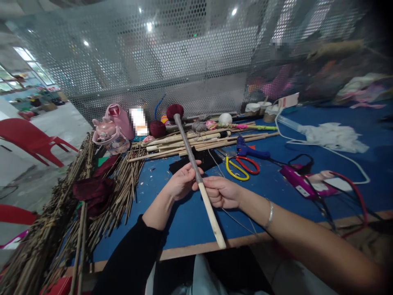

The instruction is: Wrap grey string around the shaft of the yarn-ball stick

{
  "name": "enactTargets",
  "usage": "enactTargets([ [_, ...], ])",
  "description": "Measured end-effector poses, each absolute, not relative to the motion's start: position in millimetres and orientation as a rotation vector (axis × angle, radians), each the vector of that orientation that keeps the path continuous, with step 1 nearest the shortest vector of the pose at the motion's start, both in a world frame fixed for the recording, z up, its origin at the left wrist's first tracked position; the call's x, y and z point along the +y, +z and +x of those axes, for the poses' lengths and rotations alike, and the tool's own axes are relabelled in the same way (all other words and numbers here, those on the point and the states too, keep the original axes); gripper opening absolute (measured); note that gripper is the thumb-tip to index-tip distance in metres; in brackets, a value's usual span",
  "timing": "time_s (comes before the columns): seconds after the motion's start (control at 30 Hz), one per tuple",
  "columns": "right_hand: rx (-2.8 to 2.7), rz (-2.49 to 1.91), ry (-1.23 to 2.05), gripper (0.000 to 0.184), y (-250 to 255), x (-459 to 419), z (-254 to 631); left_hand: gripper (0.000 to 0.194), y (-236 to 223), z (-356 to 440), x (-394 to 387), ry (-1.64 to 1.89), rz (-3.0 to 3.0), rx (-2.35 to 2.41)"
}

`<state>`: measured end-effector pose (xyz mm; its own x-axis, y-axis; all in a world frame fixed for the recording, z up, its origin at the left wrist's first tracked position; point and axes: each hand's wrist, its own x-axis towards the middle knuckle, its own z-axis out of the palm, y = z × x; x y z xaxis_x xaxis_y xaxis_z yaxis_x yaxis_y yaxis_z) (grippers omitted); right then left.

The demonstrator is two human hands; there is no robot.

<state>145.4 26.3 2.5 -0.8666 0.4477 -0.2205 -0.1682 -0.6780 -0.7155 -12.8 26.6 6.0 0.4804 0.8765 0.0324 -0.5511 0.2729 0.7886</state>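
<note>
A long pale wooden stick slants away from me over the table, with a dark red ball-shaped head at its far end. Grey yarn wrapping covers its upper part, down to between my hands. My left hand is closed around the wrapped part. At the lower edge of the wrapping, my right hand pinches the grey yarn against the stick. A thin strand of yarn trails below that hand onto the table. Black cloth lies just beyond my hands.
Scissors with yellow and red handles and a blue glue gun lie to the right, near a purple power strip. Bundled twigs cover the left side. A perforated metal screen stands behind several sticks.
</note>
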Motion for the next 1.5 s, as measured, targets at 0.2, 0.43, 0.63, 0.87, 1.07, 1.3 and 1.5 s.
enactTargets([
  [0.2,-1.055,-0.616,2.39,0.021,1,27,144,0.042,11,-16,27,1.016,0.917,0.709],
  [0.43,-1.128,-0.761,2.243,0.024,-7,26,135,0.037,11,-17,21,0.916,1.048,0.897],
  [0.63,-1.118,-0.762,2.24,0.027,-7,26,138,0.04,7,-22,24,0.829,1.051,0.744],
  [0.87,-1.133,-0.751,2.261,0.025,-5,27,135,0.034,7,-25,32,0.896,0.853,0.773],
  [1.07,-1.181,-0.819,2.199,0.029,-7,26,133,0.032,11,-17,46,0.965,1.067,1.087],
  [1.3,-1.241,-0.633,2.356,0.028,-1,22,138,0.04,13,-24,37,0.913,0.988,0.697],
  [1.5,-1.452,-0.835,2.044,0.027,2,26,139,0.041,10,-24,36,0.943,0.937,0.7],
])
